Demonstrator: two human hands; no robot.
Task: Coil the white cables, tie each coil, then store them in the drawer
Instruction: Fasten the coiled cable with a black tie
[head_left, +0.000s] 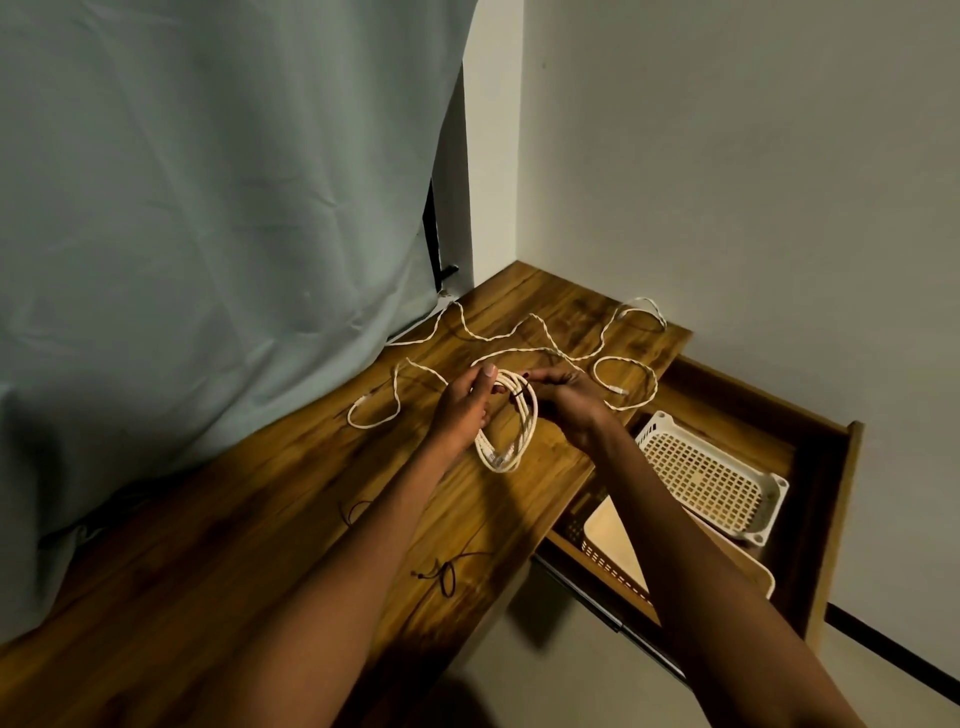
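Observation:
A coiled white cable (506, 447) hangs in an oval loop just above the wooden table (291, 493). My left hand (465, 402) grips the coil's top left. My right hand (563, 397) pinches the coil's top right, where a thin dark tie (519, 397) wraps around the strands. Loose white cable (519, 332) snakes across the table behind my hands, with one end loop at the left (371, 413) and another at the right (626, 382). The wooden drawer (826, 467) stands pulled open to the right of the table.
Inside the drawer sit a white perforated basket (711, 475) and a cream tray (613, 540) below it. Two thin dark ties (447, 574) lie on the table near my left forearm. A grey-green curtain (208, 208) hangs along the table's left side. Walls close the corner.

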